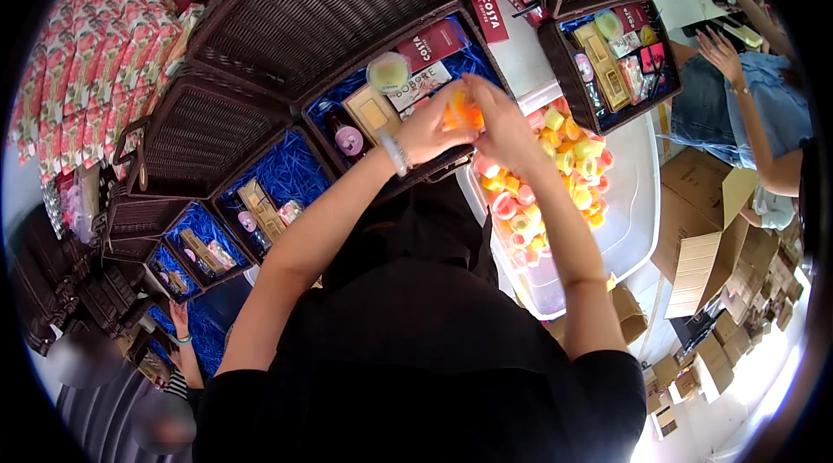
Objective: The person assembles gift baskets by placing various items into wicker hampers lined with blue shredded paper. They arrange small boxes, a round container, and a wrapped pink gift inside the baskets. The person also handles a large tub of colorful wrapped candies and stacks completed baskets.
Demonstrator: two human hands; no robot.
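My left hand point(427, 131) and my right hand point(503, 126) meet in front of the middle wicker hamper. Between them is a small orange cup point(462, 110), partly hidden by my fingers; its exact kind is unclear. The open hamper point(321, 29) is dark brown and lined with blue paper shred point(475, 64). In it lie a pale-lidded round cup point(388, 72), a tan box point(371, 111), a white printed box point(422, 85), a dark red box point(431, 43) and a dark bottle with a pink label point(349, 140).
A clear plastic bin point(638, 224) of yellow, orange and pink cups point(568, 155) stands at my right. More filled hampers stand to the left point(276, 155) and far right point(609, 120). Floral packs point(95, 72) are stacked at left; an open carton point(694, 203) is near another person point(737, 90).
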